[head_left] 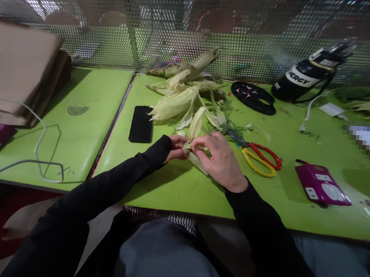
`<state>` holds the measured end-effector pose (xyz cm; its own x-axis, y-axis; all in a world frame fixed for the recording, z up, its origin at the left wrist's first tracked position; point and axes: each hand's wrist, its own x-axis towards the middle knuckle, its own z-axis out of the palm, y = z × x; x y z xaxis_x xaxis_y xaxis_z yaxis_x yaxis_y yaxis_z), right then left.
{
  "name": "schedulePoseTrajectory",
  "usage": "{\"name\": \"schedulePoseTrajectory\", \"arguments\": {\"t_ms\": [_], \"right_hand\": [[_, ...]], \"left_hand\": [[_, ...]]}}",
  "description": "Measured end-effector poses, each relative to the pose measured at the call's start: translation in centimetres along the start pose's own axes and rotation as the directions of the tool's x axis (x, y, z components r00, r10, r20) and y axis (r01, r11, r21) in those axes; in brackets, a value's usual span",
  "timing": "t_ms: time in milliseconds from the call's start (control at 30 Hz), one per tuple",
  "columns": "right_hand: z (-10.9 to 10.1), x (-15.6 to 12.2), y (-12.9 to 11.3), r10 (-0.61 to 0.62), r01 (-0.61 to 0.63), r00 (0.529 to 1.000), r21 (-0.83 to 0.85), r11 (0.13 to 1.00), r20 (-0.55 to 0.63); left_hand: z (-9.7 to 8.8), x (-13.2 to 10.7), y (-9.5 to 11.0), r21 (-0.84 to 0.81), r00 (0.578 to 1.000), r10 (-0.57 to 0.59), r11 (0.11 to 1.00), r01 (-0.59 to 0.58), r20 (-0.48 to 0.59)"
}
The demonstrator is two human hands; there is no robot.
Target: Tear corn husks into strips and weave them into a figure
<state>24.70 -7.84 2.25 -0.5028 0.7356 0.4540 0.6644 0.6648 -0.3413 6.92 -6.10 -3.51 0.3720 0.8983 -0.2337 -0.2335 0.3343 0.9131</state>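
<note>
the left hand [176,148] and the right hand [222,161] pinch 1 corn husk strip [199,162] with fingers nearly closed, held between both fingertips, and it may tear if they pull too hard, while the scissors [258,158] lie just right of the fingers on the green table [170,191], before a perforated metal screen [116,35].

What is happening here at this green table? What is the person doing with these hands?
A person in black sleeves works on a corn husk piece at the green table. The left hand and the right hand both pinch it at its lower end, close together. A pile of husks lies just behind the hands. Scissors with red and yellow handles lie to the right, untouched, and a black phone lies to the left.
</note>
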Motion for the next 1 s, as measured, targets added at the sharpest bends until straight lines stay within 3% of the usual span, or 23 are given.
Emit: {"name": "schedulePoseTrajectory", "arguments": {"t_ms": [300, 533, 733, 900, 1000], "right_hand": [[0.29, -0.07, -0.28, -0.035, 0.028, 0.998, -0.113, 0.993, -0.059], [0.17, -0.03, 0.03, -0.075, 0.072, 0.997, -0.166, 0.983, -0.012], [-0.22, 0.06, -0.02, -0.08, 0.069, 0.996, -0.258, 0.964, -0.034], [0.2, 0.25, 0.49, -0.141, 0.143, 0.99, -0.078, 0.987, 0.025], [0.51, 0.32, 0.51, -0.112, 0.113, 0.993, -0.027, 0.993, 0.027]], "left_hand": [[0.08, -0.2, 0.36, 0.078, 0.999, 0.045, 0.996, -0.044, -0.017], [0.48, -0.19, 0.33, 0.052, 0.999, 0.035, 0.998, -0.034, -0.02], [0.49, -0.29, 0.14, 0.067, 0.997, 0.062, 0.996, -0.064, 0.035], [0.33, -0.19, -0.16, 0.036, 0.999, 0.033, 0.999, -0.033, 0.004], [0.33, -0.24, 0.1, 0.042, 0.999, 0.041, 0.998, -0.041, 0.016]]}}
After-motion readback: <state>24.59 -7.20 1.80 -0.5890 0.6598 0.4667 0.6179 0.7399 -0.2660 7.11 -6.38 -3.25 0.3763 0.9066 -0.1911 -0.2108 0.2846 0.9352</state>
